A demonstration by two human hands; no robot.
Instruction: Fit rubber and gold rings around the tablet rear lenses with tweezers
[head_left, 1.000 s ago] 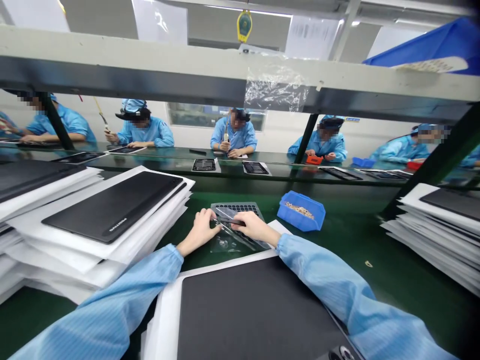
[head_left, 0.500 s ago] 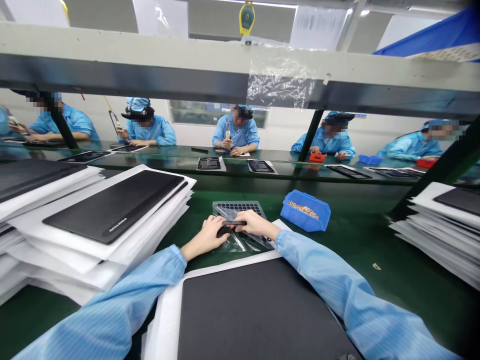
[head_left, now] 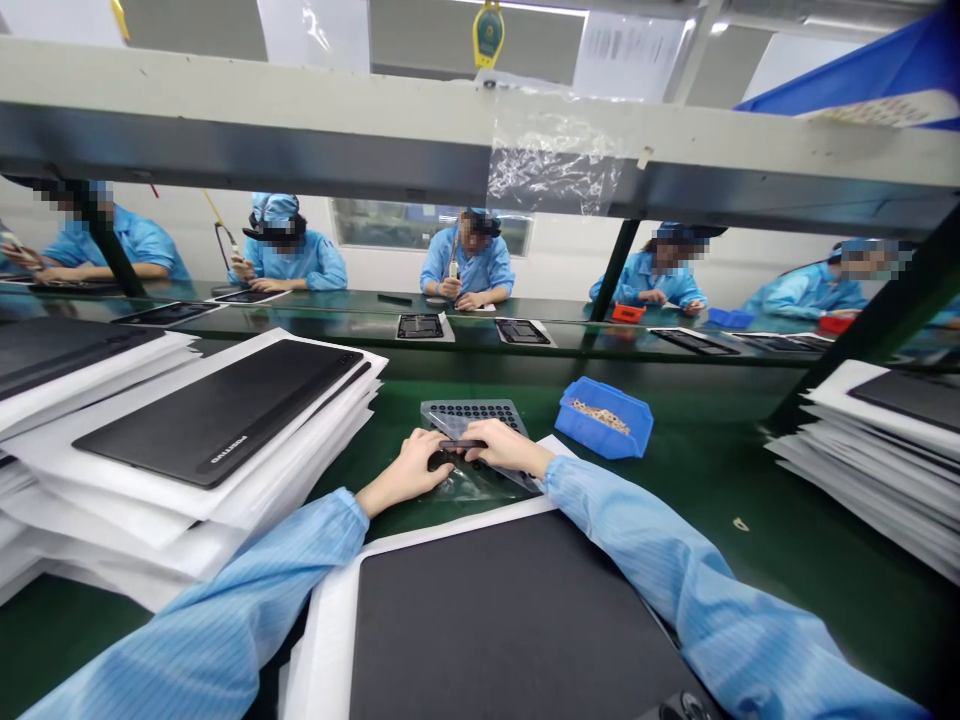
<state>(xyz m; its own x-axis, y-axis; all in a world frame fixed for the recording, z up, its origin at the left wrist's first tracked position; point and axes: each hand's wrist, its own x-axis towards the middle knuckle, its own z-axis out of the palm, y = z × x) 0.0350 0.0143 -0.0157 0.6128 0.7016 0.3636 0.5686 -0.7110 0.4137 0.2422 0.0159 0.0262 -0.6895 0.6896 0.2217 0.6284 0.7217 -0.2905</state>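
Over the sheet of round black dots (head_left: 480,409), my left hand (head_left: 409,468) and my right hand (head_left: 504,445) meet with fingers closed. A slim dark bar (head_left: 463,443) runs level between their fingertips, held at both ends; its exact kind cannot be made out. Clear plastic film (head_left: 472,488) lies under the fingers and partly over the dotted sheet. In front of me, below my forearms, a large black tablet-like panel (head_left: 510,610) rests on white foam sheets (head_left: 334,625). Round lenses show at its lower right corner.
A blue bin (head_left: 604,418) of small tan pieces stands right of my hands. Stacks of black panels (head_left: 225,410) between white sheets rise at left, with another stack (head_left: 862,450) at right. A shelf beam (head_left: 420,110) crosses overhead. Co-workers (head_left: 469,262) sit opposite.
The whole view has shifted slightly left, and the lenses on the front panel show more. My hands stay together on the bar with only a slight movement of the fingers.
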